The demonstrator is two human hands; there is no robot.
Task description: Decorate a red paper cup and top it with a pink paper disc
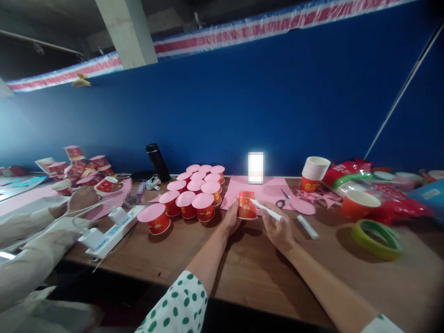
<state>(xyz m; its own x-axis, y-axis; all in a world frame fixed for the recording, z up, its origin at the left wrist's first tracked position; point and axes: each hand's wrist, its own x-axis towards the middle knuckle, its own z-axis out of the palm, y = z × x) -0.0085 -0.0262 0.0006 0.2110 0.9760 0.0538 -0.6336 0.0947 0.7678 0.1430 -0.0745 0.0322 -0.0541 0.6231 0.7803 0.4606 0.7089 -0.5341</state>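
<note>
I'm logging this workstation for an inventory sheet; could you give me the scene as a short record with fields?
Left hand: left hand holds a red cup
Right hand: right hand holds a white pen
Pen position: tip at the cup; contact can't be confirmed
Left of hands: red cups with pink discs on top, white power strip
Right of hands: stack of cups, green-yellow tape roll
Farther left: another person's hand near more red cups
Backdrop: blue wall
</note>
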